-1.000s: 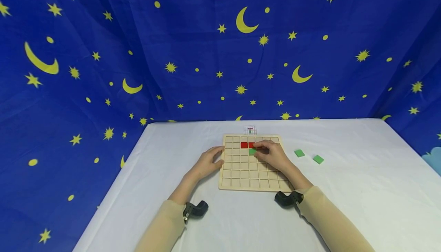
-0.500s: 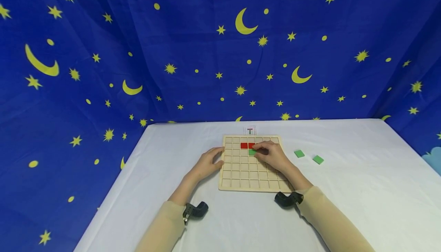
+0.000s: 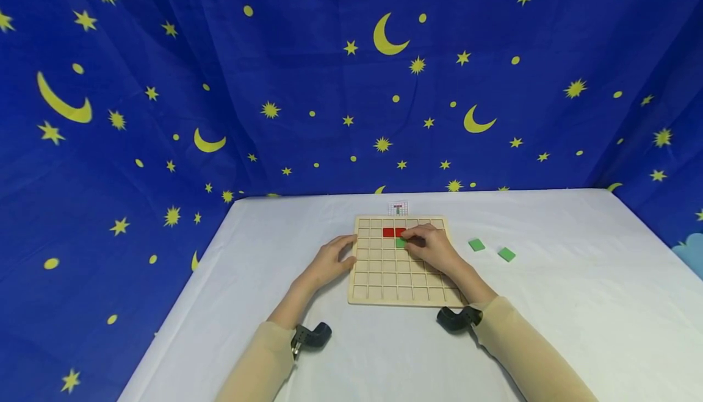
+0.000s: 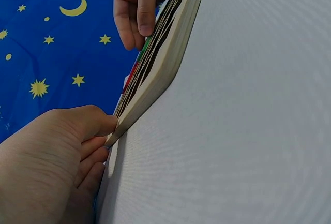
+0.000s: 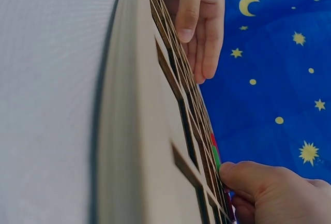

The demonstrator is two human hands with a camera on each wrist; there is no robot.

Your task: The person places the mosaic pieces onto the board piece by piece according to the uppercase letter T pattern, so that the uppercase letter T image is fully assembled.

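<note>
My left hand (image 3: 329, 261) rests at the left edge of a pale wooden grid board (image 3: 379, 292), thumb and fingers touching its side. In the left wrist view that thumb (image 4: 101, 120) lies at the board's edge. My right hand (image 3: 434, 247) is bent over the upper middle of the grid, thumb and forefinger on a green square tile (image 3: 401, 243) in one cell. A red tile (image 3: 389, 232) sits in the row above, with a second red tile (image 3: 399, 232) beside it, partly under the fingers. A dark reddish bit (image 5: 229, 203) shows beneath the thumb in the right wrist view.
Two loose green tiles, a nearer one (image 3: 506, 254) and a farther one (image 3: 476, 244), lie on the white-covered table (image 3: 576, 304) right of the board. A small printed grid card (image 3: 398, 208) lies behind it. A blue star-patterned curtain (image 3: 307, 85) encloses the back and sides.
Both hands and the tiles keep their places. Only a slight shift of the head camera's view shows.
</note>
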